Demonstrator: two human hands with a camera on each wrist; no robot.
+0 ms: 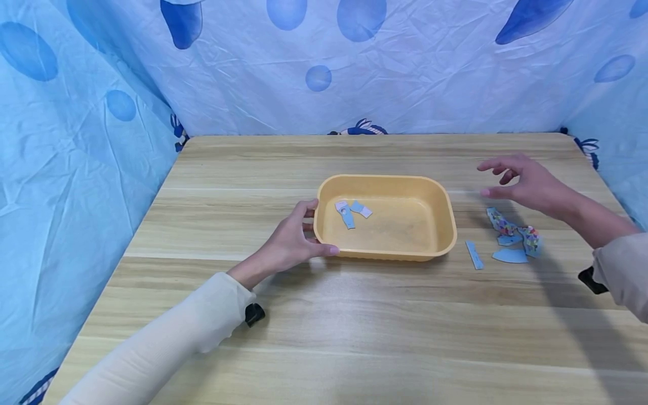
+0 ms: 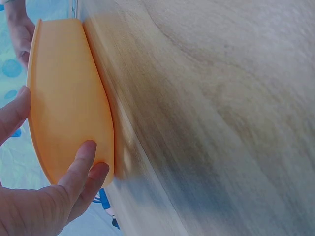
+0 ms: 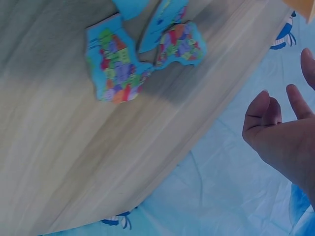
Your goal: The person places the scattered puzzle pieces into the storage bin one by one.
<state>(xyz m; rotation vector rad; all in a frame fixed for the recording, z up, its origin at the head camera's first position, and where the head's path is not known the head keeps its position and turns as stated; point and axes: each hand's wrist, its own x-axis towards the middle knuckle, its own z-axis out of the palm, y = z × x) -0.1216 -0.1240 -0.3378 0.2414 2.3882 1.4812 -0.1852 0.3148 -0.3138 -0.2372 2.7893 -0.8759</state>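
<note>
A yellow plastic tray [image 1: 390, 254] stands on the table, with a few small flat blue-and-pink pieces [image 1: 346, 215] lying in its left part. My left hand [image 1: 288, 239] holds the tray at its left end, the thumb at the front corner; in the left wrist view, fingertips [image 2: 87, 147] touch the outer wall. My right hand [image 1: 531, 185] hovers right of the tray with loosely bent fingers and nothing between them. Below it lie several flat blue pieces, two with colourful map-like patches [image 3: 118, 69]. A narrow blue strip [image 1: 474, 255] lies nearer the tray.
The wood-grain table [image 1: 354, 337] extends around the tray. Blue-and-white patterned fabric [image 1: 405, 73] hangs along the table's back and sides.
</note>
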